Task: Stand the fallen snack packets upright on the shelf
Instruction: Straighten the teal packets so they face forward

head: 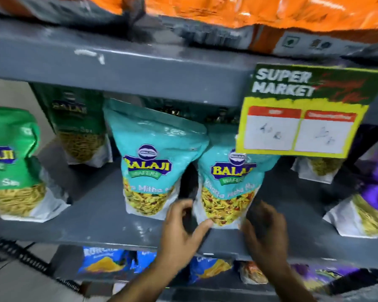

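Observation:
Two teal Balaji snack packets stand on the grey shelf (pixel 100 223). The left teal packet (pixel 153 162) is upright and free. The right teal packet (pixel 227 192) stands upright with its top behind a price sign. My left hand (pixel 181 232) is at its lower left corner, thumb touching the bottom edge, fingers spread. My right hand (pixel 264 229) is at its lower right corner, fingers curled close to the packet; contact there is blurred.
A green packet (pixel 11 166) stands at the left, another green one (pixel 81 127) further back. Purple packets (pixel 371 197) stand at the right. A yellow supermarket price sign (pixel 303 114) hangs from the upper shelf edge. Orange bags lie above, blue packets below.

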Demonstrator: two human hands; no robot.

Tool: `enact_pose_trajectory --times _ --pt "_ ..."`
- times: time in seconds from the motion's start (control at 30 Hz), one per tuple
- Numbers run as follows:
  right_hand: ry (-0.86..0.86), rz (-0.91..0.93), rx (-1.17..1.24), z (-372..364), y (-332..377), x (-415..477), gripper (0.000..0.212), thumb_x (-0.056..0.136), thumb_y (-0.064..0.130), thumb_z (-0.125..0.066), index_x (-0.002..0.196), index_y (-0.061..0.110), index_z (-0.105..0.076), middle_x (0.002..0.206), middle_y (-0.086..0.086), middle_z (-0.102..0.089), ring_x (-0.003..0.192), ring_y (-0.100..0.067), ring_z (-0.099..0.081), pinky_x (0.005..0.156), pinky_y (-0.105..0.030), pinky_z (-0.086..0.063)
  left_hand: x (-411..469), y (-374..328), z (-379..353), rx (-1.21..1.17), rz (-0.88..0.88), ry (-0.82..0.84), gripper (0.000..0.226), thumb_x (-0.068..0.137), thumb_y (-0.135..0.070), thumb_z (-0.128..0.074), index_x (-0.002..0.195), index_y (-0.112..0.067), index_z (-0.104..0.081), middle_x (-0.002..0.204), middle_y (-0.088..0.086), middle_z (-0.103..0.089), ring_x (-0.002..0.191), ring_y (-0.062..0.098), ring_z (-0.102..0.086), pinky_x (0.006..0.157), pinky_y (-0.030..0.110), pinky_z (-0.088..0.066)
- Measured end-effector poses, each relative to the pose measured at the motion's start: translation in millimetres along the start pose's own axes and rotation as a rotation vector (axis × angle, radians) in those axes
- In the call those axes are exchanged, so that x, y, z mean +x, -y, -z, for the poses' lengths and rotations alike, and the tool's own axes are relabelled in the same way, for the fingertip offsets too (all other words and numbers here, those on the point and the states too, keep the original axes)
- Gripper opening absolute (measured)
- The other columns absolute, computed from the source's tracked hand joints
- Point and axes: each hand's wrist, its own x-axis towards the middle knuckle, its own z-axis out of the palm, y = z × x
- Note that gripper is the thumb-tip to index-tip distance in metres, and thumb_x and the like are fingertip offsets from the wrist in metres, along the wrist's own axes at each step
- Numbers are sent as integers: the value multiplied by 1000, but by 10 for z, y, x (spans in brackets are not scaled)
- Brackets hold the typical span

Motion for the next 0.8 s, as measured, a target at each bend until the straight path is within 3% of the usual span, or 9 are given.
enact_pose_trajectory --times 0.07,0.13,0.17,0.23,0.3,0.37,0.43,0.57,0.8 --pt "-26 34 -214 -176 169 -263 39 76 31 -69 101 55 -51 100 29 -60 86 6 -61 79 -10 -48 -155 42 317 -13 -174 -209 51 76 -54 -73 109 -26 -47 118 -2 -52 115 6 -51 97 16 -39" --pt "190 134 -209 -481 336 -414 39 77 32 -69 107 52 -55 100 23 -64 93 11 -62 81 -15 -52 -150 188 708 -29 -268 -399 58 80 -55 -66 118 -19 -40 124 -3 -46 121 5 -45 103 14 -32" --pt "327 164 -191 -653 435 -422 42 79 37 -66 114 53 -53 112 24 -63 104 10 -59 89 -13 -48 -61 253 904 -33 -244 -451 65 81 -59 -63 126 -20 -36 130 -4 -42 126 3 -41 106 14 -30" --pt "499 126 -124 -985 600 -362 52 84 44 -59 131 53 -40 139 19 -47 130 3 -43 106 -7 -29 203 303 1202 -115 -75 -398 81 80 -65 -59 139 -19 -30 142 -2 -37 133 2 -36 111 15 -26" --pt "468 65 -82 -1283 739 -256 68 86 40 -59 145 36 -25 151 16 -30 141 -1 -27 114 -14 -20 442 344 1332 -257 60 -245 80 80 -51 -61 143 -12 -31 145 1 -39 136 11 -37 114 25 -28" --pt "387 25 -76 -1473 849 -141 81 85 35 -64 150 25 -17 156 9 -24 143 -4 -24 117 -22 -20 594 394 1329 -323 117 -92 59 83 -39 -58 136 -15 -46 137 -4 -53 131 11 -47 109 28 -35" --pt "358 11 -117 -1557 908 -79 86 83 33 -67 152 16 -17 158 3 -25 145 -10 -24 117 -26 -21 603 466 1290 -282 129 -28 38 82 -44 -59 115 -25 -61 115 -15 -70 110 0 -60 95 19 -45" --pt "328 -38 -158 -1605 902 -115 81 84 33 -68 149 13 -25 153 -4 -34 141 -17 -32 114 -30 -28 467 510 1275 -267 141 -75 36 79 -47 -63 107 -24 -61 104 -23 -73 96 -8 -64 81 8 -47" --pt "237 -39 -195 -1725 889 -327 82 83 24 -71 148 4 -27 152 -15 -32 131 -2 -20 95 11 0 455 513 1383 -306 181 7 40 82 -44 -62 115 -22 -61 111 -15 -73 105 1 -66 86 15 -50"
